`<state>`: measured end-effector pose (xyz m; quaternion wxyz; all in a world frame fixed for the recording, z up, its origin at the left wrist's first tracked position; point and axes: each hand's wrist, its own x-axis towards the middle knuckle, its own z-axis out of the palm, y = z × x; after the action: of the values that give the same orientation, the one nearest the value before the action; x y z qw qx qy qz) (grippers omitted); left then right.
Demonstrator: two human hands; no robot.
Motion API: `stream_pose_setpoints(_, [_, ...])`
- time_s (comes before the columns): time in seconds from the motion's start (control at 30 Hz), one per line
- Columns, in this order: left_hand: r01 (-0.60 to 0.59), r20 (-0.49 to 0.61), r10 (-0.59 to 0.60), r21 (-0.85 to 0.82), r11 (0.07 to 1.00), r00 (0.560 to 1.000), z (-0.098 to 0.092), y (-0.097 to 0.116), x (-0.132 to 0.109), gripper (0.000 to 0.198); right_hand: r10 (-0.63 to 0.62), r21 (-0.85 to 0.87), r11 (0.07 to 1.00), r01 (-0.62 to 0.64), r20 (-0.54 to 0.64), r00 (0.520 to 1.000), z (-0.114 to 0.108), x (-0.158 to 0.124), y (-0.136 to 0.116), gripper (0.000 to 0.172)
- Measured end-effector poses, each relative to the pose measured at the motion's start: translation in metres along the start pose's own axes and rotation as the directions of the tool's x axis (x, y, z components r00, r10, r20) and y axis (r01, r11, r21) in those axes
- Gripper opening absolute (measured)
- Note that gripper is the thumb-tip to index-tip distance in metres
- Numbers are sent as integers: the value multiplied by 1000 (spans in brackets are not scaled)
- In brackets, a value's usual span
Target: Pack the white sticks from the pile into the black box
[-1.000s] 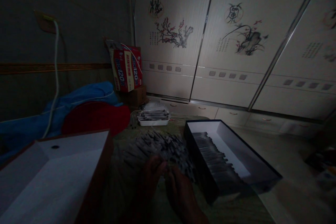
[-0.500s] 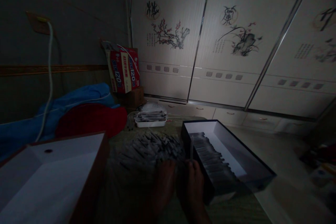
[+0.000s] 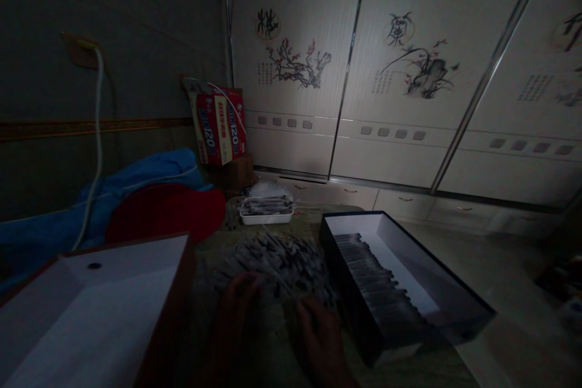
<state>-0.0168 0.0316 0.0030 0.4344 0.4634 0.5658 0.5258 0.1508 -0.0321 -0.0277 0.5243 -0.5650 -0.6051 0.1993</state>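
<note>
In dim light, a loose pile of thin, clear and dark pen-like sticks [image 3: 277, 254] lies on the table between two boxes. My right hand [image 3: 321, 330] is at the pile's near right edge, thumb and fingers closed on a thin pale stick [image 3: 284, 284] that points up and left. My left hand [image 3: 234, 303] is at the pile's near left side. Its fingers curl in toward the thumb, and what they hold, if anything, is too dark to make out. To the right, a dark box with a white inside [image 3: 427, 254] has a row of similar sticks [image 3: 377, 279] laid side by side.
On the left stands a brown-edged box with a white inside [image 3: 104, 309]. Behind the pile is a white tray [image 3: 266, 218] of sticks. Red cloth [image 3: 168, 212] and blue cloth [image 3: 145, 173] lie at the back left, near a red carton [image 3: 220, 127] and a white cable [image 3: 97, 127].
My hands have moved apart: the left went left to the pile, the right slightly down and left. The stick at my right hand pointed upright before; now it slants left. The view shifted slightly.
</note>
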Motion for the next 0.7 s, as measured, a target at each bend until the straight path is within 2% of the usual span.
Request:
stream_pose_setpoints(0.1, [-11, -43, 10, -39, 999, 999, -8, 2, 0, 21, -11, -51, 999, 10, -25, 1000, 4, -4, -3, 40])
stream_pose_setpoints(0.23, [-50, 3, 50, -62, 997, 999, -6, -6, 4, 20, -5, -94, 996, 8, 36, 999, 4, -4, -2, 44])
stream_pose_setpoints(0.37, [-19, -7, 18, -151, 988, 1000, -3, -14, 6, 24, 9, -133, 991, -4, 34, 999, 2, -1, 1, 46])
stream_pose_setpoints(0.53, [30, 3, -30, -258, 966, 1000, 0, -12, 1, 26, 36, -157, 987, -16, 125, 991, 4, -3, 3, 50])
stream_pose_setpoints(0.7, [17, 61, -3, -243, 970, 998, 2, -13, -2, 29, 75, -183, 980, -73, 6, 997, 10, -12, 12, 50])
